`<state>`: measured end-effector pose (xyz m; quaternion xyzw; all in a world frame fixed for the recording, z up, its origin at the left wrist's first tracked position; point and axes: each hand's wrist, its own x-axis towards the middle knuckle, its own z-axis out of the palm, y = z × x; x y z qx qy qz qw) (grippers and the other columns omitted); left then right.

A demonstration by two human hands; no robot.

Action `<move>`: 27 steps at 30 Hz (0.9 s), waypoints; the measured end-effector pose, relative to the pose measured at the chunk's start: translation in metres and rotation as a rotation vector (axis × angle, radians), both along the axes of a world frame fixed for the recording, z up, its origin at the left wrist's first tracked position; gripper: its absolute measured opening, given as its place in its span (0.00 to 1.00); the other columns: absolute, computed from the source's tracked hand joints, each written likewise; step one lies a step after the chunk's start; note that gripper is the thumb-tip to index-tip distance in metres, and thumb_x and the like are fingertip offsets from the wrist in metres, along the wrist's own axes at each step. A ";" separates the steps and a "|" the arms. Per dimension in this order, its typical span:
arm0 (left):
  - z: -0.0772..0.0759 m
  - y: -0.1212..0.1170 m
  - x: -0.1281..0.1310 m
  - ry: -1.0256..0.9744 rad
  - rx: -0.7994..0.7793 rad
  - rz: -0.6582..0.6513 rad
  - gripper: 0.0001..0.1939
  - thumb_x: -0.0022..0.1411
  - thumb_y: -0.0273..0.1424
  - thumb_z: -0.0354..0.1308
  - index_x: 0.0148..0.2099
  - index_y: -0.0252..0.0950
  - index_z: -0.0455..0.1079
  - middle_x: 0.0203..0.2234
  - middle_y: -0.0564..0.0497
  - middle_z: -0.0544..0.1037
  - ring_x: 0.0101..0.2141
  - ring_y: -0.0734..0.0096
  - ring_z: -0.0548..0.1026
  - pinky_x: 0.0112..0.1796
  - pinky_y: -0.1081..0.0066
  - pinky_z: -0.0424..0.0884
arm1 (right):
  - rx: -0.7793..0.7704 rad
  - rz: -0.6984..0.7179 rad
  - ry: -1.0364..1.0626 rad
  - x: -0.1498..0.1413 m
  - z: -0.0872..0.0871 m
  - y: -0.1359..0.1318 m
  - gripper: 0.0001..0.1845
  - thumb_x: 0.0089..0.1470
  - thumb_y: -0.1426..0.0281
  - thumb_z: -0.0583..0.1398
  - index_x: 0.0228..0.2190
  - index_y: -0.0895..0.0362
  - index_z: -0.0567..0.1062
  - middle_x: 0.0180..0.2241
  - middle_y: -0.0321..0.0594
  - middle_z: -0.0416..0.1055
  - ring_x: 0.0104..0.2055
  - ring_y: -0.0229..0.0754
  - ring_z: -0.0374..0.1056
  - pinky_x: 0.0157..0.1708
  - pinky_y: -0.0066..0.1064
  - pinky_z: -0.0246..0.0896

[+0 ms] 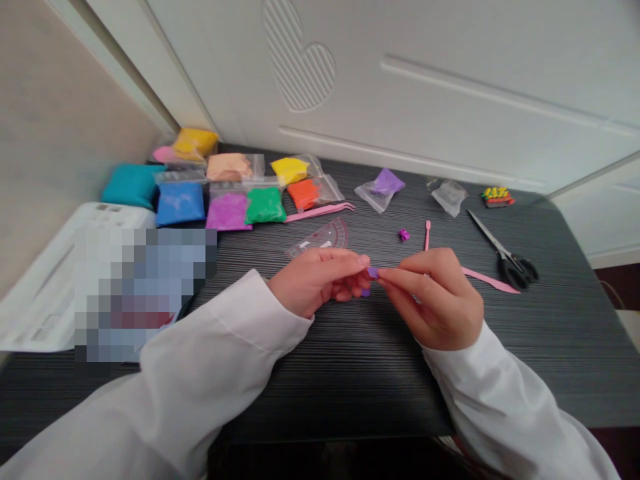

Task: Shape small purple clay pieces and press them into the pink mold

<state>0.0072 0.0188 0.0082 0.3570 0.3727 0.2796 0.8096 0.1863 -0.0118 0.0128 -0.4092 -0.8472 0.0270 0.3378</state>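
Observation:
Over the middle of the dark table, my left hand [335, 277] is closed, with a small piece of purple clay [373, 273] at its thumb and fingertips. My right hand [435, 293] pinches the same piece from the other side, thumb and forefinger together. A second bit of purple shows just below, by the left fingers; whether it joins the first piece is hidden. Beyond the hands lie a clear protractor [323, 237], a tiny magenta clay shape [404, 235] and a pink modelling tool [427, 235]. A pink plastic knife [493, 281] lies partly behind my right hand.
Bags of coloured clay, such as a green one [265, 205] and a blue one [181, 203], crowd the back left beside pink tweezers [320, 212]. Behind are an opened purple clay bag [387, 182] and a clear bag [450, 197]. Scissors [505, 257] and a multicoloured clay piece [497, 196] lie right.

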 end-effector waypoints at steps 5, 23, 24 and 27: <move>-0.002 0.001 -0.001 0.041 0.042 0.001 0.07 0.44 0.31 0.59 0.26 0.32 0.67 0.17 0.55 0.68 0.20 0.81 0.64 0.22 0.77 0.58 | -0.008 0.026 0.005 -0.002 0.001 0.000 0.19 0.43 0.74 0.59 0.40 0.48 0.69 0.31 0.37 0.68 0.33 0.39 0.62 0.33 0.35 0.57; 0.001 -0.004 0.000 0.348 0.471 0.016 0.10 0.49 0.35 0.55 0.31 0.33 0.69 0.23 0.54 0.71 0.25 0.78 0.67 0.27 0.77 0.63 | -0.430 -0.051 0.317 -0.009 0.006 0.006 0.04 0.45 0.70 0.58 0.28 0.54 0.70 0.32 0.38 0.66 0.36 0.39 0.63 0.39 0.35 0.58; 0.000 -0.004 0.000 0.346 0.474 0.017 0.10 0.49 0.35 0.55 0.31 0.33 0.69 0.23 0.54 0.71 0.25 0.78 0.68 0.28 0.77 0.63 | -0.441 -0.050 0.321 -0.009 0.006 0.006 0.03 0.45 0.70 0.57 0.27 0.54 0.70 0.32 0.38 0.66 0.36 0.38 0.63 0.38 0.35 0.58; 0.000 -0.005 0.000 0.319 0.467 0.010 0.10 0.49 0.35 0.56 0.32 0.33 0.69 0.23 0.54 0.71 0.25 0.78 0.68 0.28 0.77 0.64 | -0.454 -0.048 0.337 -0.010 0.006 0.006 0.02 0.45 0.71 0.57 0.26 0.55 0.70 0.32 0.38 0.66 0.35 0.38 0.63 0.39 0.34 0.58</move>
